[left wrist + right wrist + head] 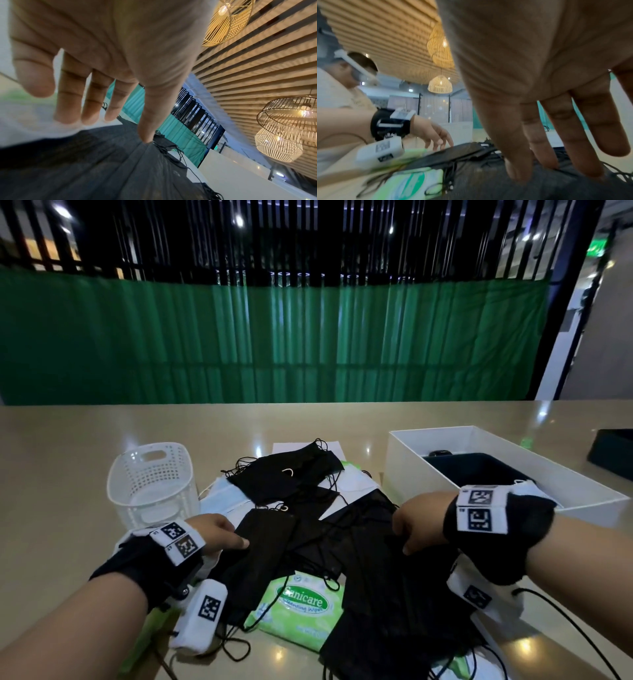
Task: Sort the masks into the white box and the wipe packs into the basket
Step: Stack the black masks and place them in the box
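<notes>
Black masks (342, 529) lie heaped with a few white ones (222, 494) in the middle of the table. A green wipe pack (301, 607) peeks out under them at the front. My left hand (222, 534) reaches over the left black mask (263, 539), fingers straight, the index tip touching it (145, 140). My right hand (416, 529) rests its straight fingertips on the black masks (513, 186) at the right of the heap. The white basket (150, 484) stands back left, the white box (479, 446) back right.
A dark tray (479, 470) sits inside the white box. Another dark object (613, 453) lies at the far right edge. More green wipe packs (455, 666) show under the masks at front. A black cable (565, 618) trails from my right wrist. A green curtain hangs behind the table.
</notes>
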`<state>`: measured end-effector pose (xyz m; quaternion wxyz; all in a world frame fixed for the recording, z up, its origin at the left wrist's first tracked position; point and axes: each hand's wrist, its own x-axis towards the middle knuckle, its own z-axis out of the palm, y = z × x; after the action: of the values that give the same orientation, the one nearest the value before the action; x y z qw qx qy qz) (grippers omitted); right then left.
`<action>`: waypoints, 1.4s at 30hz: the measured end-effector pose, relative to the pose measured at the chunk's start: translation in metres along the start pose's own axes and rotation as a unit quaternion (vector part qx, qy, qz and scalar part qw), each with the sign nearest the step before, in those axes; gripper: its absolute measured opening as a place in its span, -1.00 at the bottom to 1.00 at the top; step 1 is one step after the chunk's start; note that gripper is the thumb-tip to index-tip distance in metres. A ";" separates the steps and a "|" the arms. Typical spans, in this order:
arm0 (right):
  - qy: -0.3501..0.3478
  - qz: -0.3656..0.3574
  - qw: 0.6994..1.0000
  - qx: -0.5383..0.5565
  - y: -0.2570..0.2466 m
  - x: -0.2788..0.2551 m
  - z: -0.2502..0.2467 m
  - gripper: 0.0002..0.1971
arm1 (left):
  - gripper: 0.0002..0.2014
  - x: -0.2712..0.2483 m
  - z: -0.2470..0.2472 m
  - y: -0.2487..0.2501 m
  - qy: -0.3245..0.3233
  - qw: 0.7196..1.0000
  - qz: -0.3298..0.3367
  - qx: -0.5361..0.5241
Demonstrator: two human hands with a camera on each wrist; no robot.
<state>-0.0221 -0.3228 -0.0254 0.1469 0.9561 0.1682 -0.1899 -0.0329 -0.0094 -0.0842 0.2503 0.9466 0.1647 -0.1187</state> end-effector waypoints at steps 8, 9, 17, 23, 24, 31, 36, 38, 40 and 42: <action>-0.030 0.054 0.985 -0.160 -0.016 0.014 0.012 -0.37 | -0.39 -0.003 0.019 0.011 0.022 0.998 0.007 0.057; -0.034 0.055 0.984 -0.167 -0.016 0.017 0.014 -0.33 | -0.36 -0.004 0.021 0.014 0.025 0.997 0.007 0.072; 0.019 0.055 0.995 -0.085 0.004 0.030 0.015 -0.46 | -0.52 -0.004 0.023 0.018 0.031 0.987 0.029 0.157; 0.065 0.010 0.993 -0.097 0.007 0.020 -0.001 -0.73 | -0.61 -0.002 0.013 0.010 0.053 0.994 0.098 -0.016; 0.095 0.003 0.992 -0.083 0.008 0.018 -0.007 -0.73 | -0.65 -0.002 0.010 0.010 0.055 0.991 0.109 -0.055; 0.283 -0.041 0.931 0.226 0.025 -0.002 -0.045 -0.88 | -0.90 0.001 0.003 0.023 0.078 0.877 0.093 -0.464; 0.321 -0.078 0.764 0.555 0.026 0.000 -0.050 -0.79 | -0.84 0.003 0.021 0.032 0.016 0.759 0.078 -0.647; 0.297 -0.080 0.697 0.648 0.018 0.006 -0.047 -0.80 | -0.80 0.001 0.031 0.039 -0.010 0.729 0.080 -0.680; 0.265 -0.077 0.659 0.700 0.008 0.013 -0.041 -0.80 | -0.73 0.001 0.043 0.047 -0.030 0.706 0.087 -0.703; 0.224 -0.077 0.627 0.742 -0.004 0.023 -0.033 -0.77 | -0.67 0.002 0.052 0.054 -0.035 0.681 0.076 -0.727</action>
<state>0.0062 -0.3019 -0.0068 -0.6698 0.7379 0.0713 -0.0415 -0.0184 -0.0800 -0.1054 0.8739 0.4710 0.1182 0.0244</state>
